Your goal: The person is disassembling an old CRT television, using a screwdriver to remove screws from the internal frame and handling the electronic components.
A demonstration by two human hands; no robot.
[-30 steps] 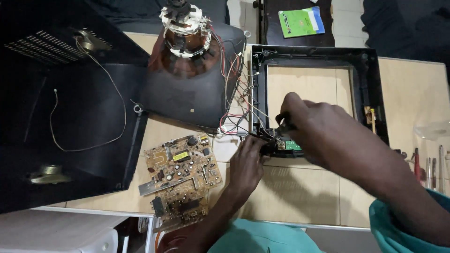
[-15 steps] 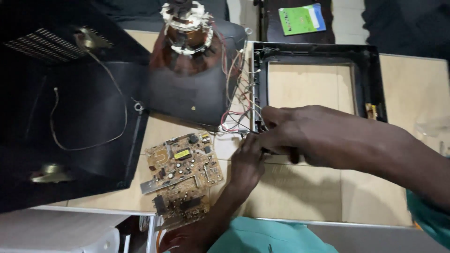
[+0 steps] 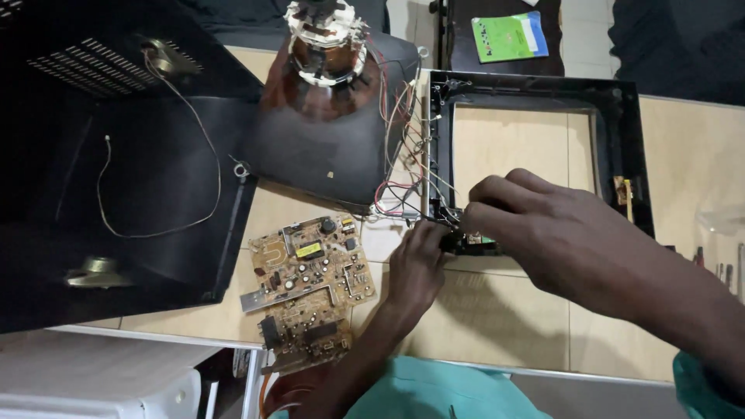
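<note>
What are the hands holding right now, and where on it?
Both the left hand and the right hand pinch the black frame at its lower left corner, beside the wire bundle. The exact fingers' hold is hidden.

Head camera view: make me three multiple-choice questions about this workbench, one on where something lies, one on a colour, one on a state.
1. Where does the tan circuit board lie?
A. inside the black frame
B. on the table left of the left hand
C. on top of the picture tube

2. What colour is the booklet at the top?
A. green
B. red
C. black

3. How do the two hands stand?
A. both flat on the table, apart
B. both at the lower left corner of the black frame
C. both lifted off, holding the board

Answers:
1. B: the board rests on the wooden table, beside the left hand.
2. A: its cover is bright green.
3. B: the left hand and the right hand meet at the corner of the black frame, by the wires.
</note>
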